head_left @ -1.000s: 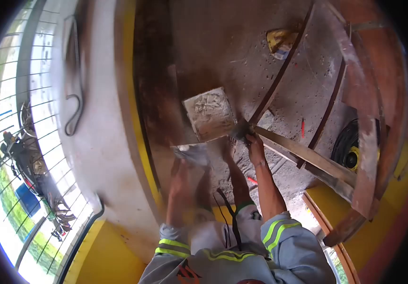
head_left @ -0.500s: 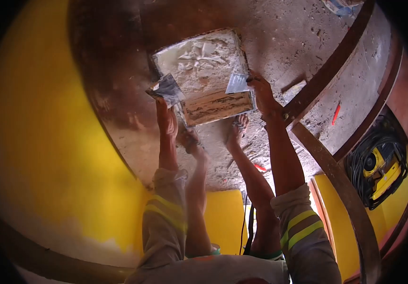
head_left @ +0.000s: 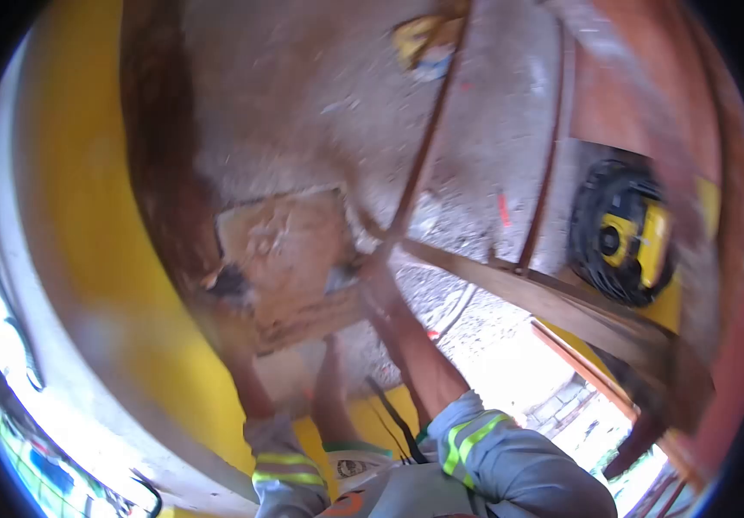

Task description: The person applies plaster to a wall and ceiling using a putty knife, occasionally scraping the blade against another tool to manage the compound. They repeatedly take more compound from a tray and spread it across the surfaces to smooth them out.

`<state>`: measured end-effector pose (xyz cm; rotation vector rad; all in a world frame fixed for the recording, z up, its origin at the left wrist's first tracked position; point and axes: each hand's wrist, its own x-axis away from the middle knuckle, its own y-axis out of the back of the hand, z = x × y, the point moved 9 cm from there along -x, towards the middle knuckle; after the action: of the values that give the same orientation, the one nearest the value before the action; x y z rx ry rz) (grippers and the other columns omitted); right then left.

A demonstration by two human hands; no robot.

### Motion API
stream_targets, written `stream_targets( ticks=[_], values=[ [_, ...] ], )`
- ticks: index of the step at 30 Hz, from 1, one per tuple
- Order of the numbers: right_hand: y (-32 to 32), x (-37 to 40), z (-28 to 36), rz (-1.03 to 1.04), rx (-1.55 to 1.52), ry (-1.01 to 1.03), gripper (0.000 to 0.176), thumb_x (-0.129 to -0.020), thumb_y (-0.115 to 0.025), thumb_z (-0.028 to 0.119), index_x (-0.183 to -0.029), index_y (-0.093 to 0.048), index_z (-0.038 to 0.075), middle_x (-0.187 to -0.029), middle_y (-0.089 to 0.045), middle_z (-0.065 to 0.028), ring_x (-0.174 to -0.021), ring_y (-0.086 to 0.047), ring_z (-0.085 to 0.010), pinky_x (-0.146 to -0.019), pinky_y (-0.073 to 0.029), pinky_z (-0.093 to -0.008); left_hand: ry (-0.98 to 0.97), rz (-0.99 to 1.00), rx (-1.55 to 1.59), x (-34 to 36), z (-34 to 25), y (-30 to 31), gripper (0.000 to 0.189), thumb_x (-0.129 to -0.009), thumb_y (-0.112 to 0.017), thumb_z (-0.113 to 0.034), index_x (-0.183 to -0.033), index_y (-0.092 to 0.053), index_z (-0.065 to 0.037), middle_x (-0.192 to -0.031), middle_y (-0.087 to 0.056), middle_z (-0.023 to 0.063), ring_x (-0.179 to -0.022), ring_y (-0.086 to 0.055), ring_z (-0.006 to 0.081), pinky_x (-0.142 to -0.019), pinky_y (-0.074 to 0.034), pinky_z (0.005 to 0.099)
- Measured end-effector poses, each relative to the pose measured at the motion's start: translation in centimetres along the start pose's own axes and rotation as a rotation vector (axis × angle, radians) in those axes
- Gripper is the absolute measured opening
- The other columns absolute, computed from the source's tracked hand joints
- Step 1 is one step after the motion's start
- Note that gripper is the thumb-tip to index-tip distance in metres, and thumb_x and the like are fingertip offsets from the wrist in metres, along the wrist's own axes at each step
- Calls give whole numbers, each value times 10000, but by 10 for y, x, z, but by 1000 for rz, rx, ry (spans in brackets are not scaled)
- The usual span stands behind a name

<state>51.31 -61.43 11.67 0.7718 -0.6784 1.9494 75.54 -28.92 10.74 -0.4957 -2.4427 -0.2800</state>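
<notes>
A square tray [head_left: 311,326] with pale, powdery-looking paste [head_left: 281,242] inside lies low in front of my legs. At its left edge, my left hand [head_left: 232,326] is closed on a putty knife with a dark square blade [head_left: 232,281]. My right hand [head_left: 376,274] is closed at the right edge, on a second putty knife whose grey blade [head_left: 340,279] overlaps the paste. Both handles are hidden in my fingers, and motion smears the hands.
A yellow wall [head_left: 87,259] curves along my left. Wooden beams [head_left: 510,285] cross on the right, close to my right arm. Beyond them sits a yellow machine [head_left: 626,242] with coiled black cable. A red piece [head_left: 503,210] and rubble lie on the dusty floor [head_left: 285,112].
The view has swung, so the tray and both hands now appear lower and further left. Both hands stay at the tray's sides with their putty knives. More bright outdoors shows.
</notes>
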Motion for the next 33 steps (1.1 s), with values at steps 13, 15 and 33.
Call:
stream_targets(
  ticks=[13,15,33],
  values=[
    [-57,331,395,42,-3,189,419,-772,-586,76,-1182,-596,-12,-877,-614,-27,-815,-552,-127,-752,-434,-273,-616,229,-379,191,-478,-68,411,-1019,-506,-349,-1325,-494,-75,-1219,-561,40,-1036,-543,161,-863,-442,316],
    [-66,351,426,39,14,283,438,-772,-589,76,-1200,-592,-14,-884,-620,-30,-820,-556,-126,-755,-443,-272,-554,269,-122,219,-550,-86,349,-1021,-496,-332,-1260,-518,-79,-1163,-568,36,-1023,-542,166,-892,-432,325],
    [-78,387,378,9,-35,752,563,-788,-643,55,-1330,-526,-45,-911,-620,-32,-839,-572,-120,-775,-452,-274,-540,627,219,211,-574,-95,304,-1013,-491,-308,-1168,-511,-47,-1050,-540,48,-964,-501,172,-876,-428,339]
  ],
)
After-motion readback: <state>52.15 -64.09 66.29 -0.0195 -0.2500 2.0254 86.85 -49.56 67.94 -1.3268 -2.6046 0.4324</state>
